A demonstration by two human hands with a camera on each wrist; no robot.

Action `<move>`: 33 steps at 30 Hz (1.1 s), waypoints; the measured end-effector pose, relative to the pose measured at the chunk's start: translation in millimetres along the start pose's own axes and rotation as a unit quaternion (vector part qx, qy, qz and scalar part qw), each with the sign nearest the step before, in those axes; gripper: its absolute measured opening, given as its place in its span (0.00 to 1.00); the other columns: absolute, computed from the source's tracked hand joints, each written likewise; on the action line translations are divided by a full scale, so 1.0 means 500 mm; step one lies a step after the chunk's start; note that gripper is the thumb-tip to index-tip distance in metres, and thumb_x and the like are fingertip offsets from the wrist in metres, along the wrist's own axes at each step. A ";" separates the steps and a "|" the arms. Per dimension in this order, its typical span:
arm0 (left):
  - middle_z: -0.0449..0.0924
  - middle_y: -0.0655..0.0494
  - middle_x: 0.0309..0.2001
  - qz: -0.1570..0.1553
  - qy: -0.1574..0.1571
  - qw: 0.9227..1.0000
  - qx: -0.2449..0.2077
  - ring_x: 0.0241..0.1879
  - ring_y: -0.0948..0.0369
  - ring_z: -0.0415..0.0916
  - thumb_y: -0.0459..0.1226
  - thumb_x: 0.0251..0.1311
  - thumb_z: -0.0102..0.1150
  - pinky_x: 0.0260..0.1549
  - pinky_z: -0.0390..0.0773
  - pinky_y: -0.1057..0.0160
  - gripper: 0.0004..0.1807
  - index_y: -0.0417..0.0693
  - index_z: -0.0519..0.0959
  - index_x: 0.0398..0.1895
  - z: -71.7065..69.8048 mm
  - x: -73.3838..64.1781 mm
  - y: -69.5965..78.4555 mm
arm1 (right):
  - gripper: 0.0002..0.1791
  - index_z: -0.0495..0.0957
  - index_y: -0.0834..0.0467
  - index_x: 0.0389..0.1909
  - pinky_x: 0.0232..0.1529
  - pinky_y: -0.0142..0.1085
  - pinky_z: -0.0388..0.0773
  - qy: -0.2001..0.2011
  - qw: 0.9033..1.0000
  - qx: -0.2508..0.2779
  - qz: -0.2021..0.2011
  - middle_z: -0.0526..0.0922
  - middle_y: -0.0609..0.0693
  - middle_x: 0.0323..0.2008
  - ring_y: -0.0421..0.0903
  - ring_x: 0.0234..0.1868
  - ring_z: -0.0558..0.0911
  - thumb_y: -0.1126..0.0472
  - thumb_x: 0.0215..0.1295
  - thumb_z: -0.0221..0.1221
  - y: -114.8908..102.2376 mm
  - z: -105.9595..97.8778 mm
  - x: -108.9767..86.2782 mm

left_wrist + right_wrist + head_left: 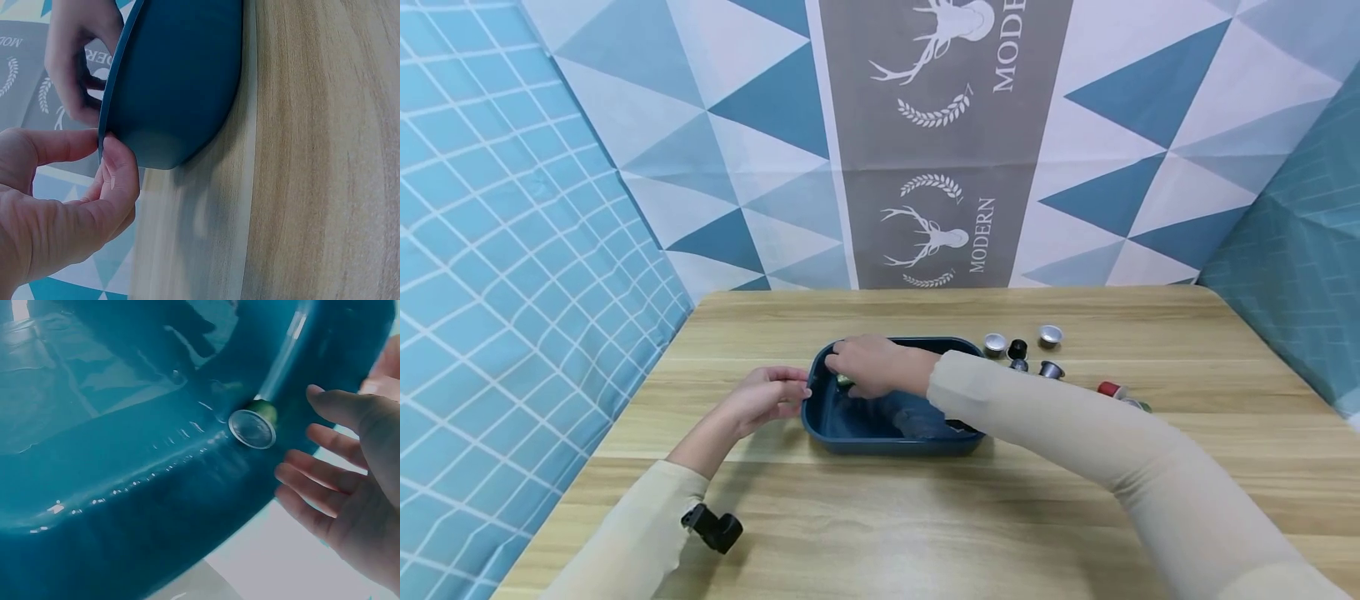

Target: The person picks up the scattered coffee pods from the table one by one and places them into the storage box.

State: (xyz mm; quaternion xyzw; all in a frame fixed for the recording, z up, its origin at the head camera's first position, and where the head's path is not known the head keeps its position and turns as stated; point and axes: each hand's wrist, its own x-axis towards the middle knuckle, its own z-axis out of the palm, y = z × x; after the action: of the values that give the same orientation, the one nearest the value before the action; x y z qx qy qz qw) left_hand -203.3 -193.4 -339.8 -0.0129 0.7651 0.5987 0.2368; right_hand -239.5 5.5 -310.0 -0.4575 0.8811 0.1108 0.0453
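Pinching the tub (891, 447) by its rim, the left hand (765, 395) probably steadies it while the right hand (872, 365), fingers spread, hovers beside a capsule (253, 428) in the corner.

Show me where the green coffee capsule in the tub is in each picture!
Head: the green coffee capsule is just left of centre, below mid-height, in the left part of the dark blue tub, partly hidden by the right hand.
Left wrist: not in it; we see the tub from outside.
Right wrist: right of centre, slightly above mid-height.
Shared landmark: the tub.
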 end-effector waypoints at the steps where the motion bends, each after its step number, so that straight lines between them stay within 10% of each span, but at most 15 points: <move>1: 0.74 0.53 0.45 -0.002 0.001 1.000 0.000 0.40 0.65 0.75 0.32 0.64 0.51 0.42 0.80 0.68 0.25 0.28 0.63 0.62 0.000 0.000 -0.001 | 0.21 0.74 0.55 0.54 0.54 0.35 0.77 -0.002 1.000 0.005 -0.001 0.80 0.50 0.50 0.44 0.49 0.78 0.50 0.63 0.61 0.001 -0.001 -0.004; 33: 0.73 0.53 0.45 0.002 0.008 1.000 0.009 0.40 0.66 0.74 0.32 0.64 0.52 0.42 0.80 0.69 0.26 0.28 0.63 0.63 0.004 -0.001 0.000 | 0.17 0.76 0.56 0.51 0.55 0.39 0.78 0.100 0.983 0.156 0.011 0.80 0.53 0.51 0.47 0.50 0.80 0.54 0.64 0.62 0.063 -0.007 -0.188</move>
State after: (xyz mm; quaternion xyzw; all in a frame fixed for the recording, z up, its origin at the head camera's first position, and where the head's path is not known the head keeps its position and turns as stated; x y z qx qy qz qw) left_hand -202.0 -191.7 -340.2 -0.0137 0.7726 0.5919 0.2294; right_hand -210.9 97.2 -284.6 -0.4443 0.8924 -0.0741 0.0267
